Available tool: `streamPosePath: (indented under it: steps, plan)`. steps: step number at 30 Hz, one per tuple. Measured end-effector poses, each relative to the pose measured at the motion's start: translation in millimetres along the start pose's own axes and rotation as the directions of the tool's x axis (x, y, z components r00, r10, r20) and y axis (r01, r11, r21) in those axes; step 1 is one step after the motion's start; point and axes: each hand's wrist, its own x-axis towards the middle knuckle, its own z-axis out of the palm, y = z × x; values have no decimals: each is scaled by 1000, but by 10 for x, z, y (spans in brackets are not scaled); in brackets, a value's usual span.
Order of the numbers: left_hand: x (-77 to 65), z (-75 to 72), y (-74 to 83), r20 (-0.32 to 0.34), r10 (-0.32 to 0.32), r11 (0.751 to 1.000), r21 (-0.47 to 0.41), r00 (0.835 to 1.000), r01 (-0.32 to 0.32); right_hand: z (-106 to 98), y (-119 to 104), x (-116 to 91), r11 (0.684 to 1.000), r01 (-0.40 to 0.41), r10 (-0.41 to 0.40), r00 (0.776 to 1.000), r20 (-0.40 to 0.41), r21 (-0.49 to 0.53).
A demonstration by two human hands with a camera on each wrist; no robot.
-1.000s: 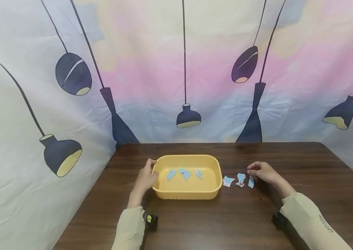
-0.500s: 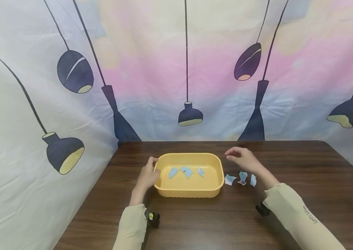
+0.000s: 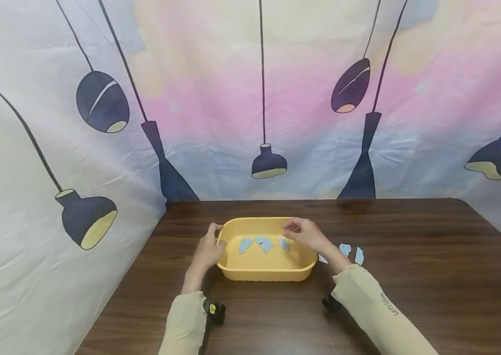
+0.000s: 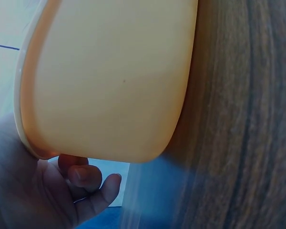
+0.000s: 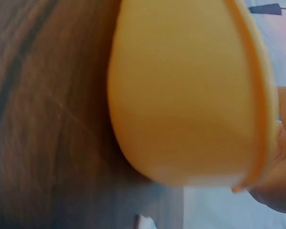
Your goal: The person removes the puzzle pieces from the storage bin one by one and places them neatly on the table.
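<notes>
My left hand point(image 3: 208, 252) grips the left end of a yellow plastic basin point(image 3: 264, 276), thumb over the rim and fingers outside. In the left wrist view, curled fingers point(image 4: 88, 176) show beyond the basin wall point(image 4: 114, 95). My right hand point(image 3: 308, 235) hovers over the basin's right side, fingers loosely bent with nothing visible between them. Just below its fingertips lies a small pale blue scrap point(image 3: 284, 244) that looks like torn paper. Two more scraps, one in the middle point(image 3: 264, 244) and one on the left point(image 3: 245, 245), lie on the basin floor.
Right of the basin, on the dark wooden table point(image 3: 432, 276), lie a narrow blue scrap point(image 3: 359, 256) and another scrap point(image 3: 344, 249); a third scrap point(image 3: 323, 259) is mostly hidden by my right wrist. A lamp-patterned cloth point(image 3: 215, 123) hangs behind the table.
My right hand has moved left from beside the scraps on the table, past the basin's right rim, to over its inside. My left hand keeps its hold.
</notes>
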Motion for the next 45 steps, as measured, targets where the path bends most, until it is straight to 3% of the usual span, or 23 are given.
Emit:
streamPosePath:
  steps: [7,14,18,24,33,45]
  plan:
    - [11,-24,-12,1,3,999,-50,1000,-3,169,-33,109,1000,-10,10,1000,26,-10]
    - [10,25,-42,12,2,998,-69,1000,-1,293,28,155,986,-89,100,992,73,-141]
    - [-7,34,-63,14,7,997,-75,1000,-6,354,48,140,964,-91,122,986,110,-251]
    - [6,8,-80,-6,7,998,-54,1000,-8,386,23,165,955,-96,132,985,111,-281]
    - [-10,-13,-67,-16,9,999,-53,1000,-9,381,-22,176,966,-120,151,981,122,-228]
    - [-14,6,-25,-9,4,1000,-28,1000,-4,356,20,174,997,-82,82,993,84,5]
